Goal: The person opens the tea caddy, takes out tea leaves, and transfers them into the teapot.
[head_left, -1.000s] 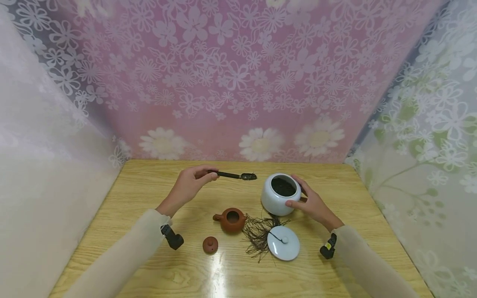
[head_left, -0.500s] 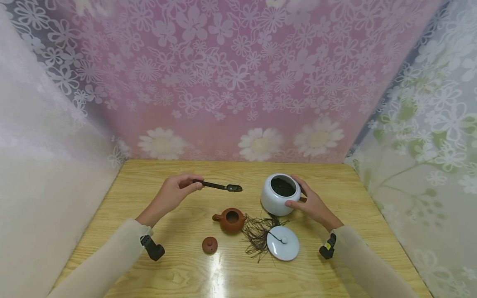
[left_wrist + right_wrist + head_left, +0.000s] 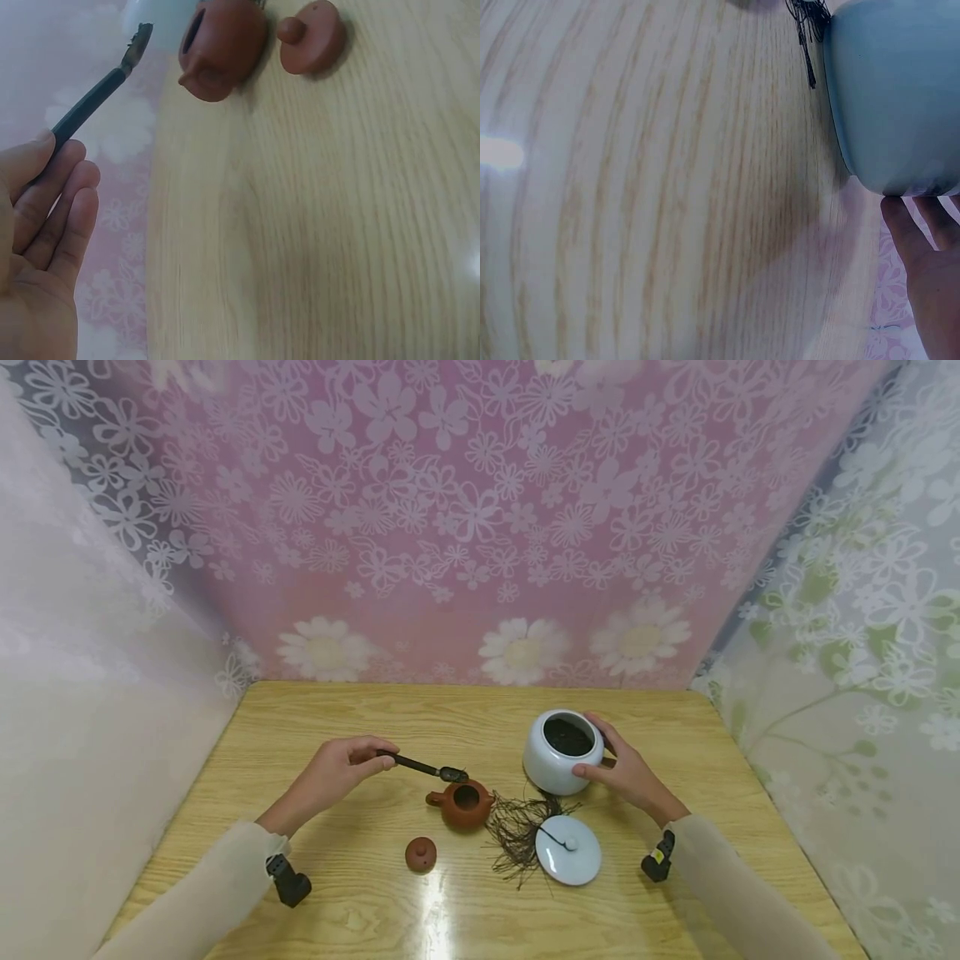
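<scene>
My left hand pinches the handle of a dark tea scoop; its tip hovers just above the open mouth of a small brown clay teapot. In the left wrist view the scoop points toward the teapot, with the teapot's brown lid beside it on the table. My right hand holds the side of a pale blue-white jar filled with dark tea leaves. The jar wall fills the right wrist view, fingers under it.
The jar's white lid lies flat in front of the jar, beside a dark tangle of thin fibres. The teapot lid sits left of the glare. The wooden table is walled by floral curtains on three sides.
My left hand has carried the scoop down and to the left, from beside the jar to just over the teapot's mouth. The right hand stays on the jar.
</scene>
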Motion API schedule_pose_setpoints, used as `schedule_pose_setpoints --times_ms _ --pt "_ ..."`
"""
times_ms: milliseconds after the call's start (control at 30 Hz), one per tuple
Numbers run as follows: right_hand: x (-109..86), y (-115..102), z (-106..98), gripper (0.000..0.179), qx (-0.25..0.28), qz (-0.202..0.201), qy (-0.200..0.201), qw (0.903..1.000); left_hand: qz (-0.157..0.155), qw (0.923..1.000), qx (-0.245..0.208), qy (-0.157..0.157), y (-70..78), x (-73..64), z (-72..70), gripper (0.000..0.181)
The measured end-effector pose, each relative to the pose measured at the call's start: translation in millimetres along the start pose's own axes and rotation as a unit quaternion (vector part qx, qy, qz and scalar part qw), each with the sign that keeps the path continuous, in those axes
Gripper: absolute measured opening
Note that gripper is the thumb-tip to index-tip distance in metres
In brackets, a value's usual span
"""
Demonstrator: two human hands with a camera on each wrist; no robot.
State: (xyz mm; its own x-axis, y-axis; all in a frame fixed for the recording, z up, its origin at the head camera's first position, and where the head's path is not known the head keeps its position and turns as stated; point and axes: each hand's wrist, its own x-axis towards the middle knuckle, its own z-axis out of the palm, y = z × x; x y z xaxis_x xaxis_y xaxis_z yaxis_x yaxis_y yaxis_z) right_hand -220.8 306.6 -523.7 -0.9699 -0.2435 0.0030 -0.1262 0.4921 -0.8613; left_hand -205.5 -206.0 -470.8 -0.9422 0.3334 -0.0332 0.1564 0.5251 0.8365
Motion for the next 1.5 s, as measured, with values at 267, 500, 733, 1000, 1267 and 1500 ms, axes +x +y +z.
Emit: schedule_pose_setpoints --times_ms 267,500,733,1000,1267,1500 --pt "-1.5 -0.2 -1.3 0.101 0.001 -0.006 -0.002 1.0000 0.030 0.9989 0.037 -0.004 -0.7 -1.1 4.7 0.027" --pt "0.0 -0.1 -1.1 0.101 0.007 -0.005 -0.004 1.0000 0.076 0.9946 0.070 -0.009 4.7 0.9 10.7 0.024" --pt "0.0 0.5 -1.0 0.102 0.004 -0.008 -0.003 1.0000 0.147 0.9774 0.152 0.004 17.6 1.1 14.3 0.025" --pt "0.0 0.2 -0.9 0.100 0.009 -0.007 -0.006 0.9999 0.244 0.9448 0.218 0.020 28.6 -3.0 18.2 0.026" --pt "-0.2 0.9 -0.9 0.099 0.011 -0.008 -0.005 0.9999 0.303 0.9202 0.244 0.043 32.7 -3.9 19.4 0.028" --pt "-0.1 1.1 -0.3 0.099 0.012 -0.009 -0.003 0.9999 0.293 0.9245 0.239 0.049 29.7 -3.0 15.5 0.028"
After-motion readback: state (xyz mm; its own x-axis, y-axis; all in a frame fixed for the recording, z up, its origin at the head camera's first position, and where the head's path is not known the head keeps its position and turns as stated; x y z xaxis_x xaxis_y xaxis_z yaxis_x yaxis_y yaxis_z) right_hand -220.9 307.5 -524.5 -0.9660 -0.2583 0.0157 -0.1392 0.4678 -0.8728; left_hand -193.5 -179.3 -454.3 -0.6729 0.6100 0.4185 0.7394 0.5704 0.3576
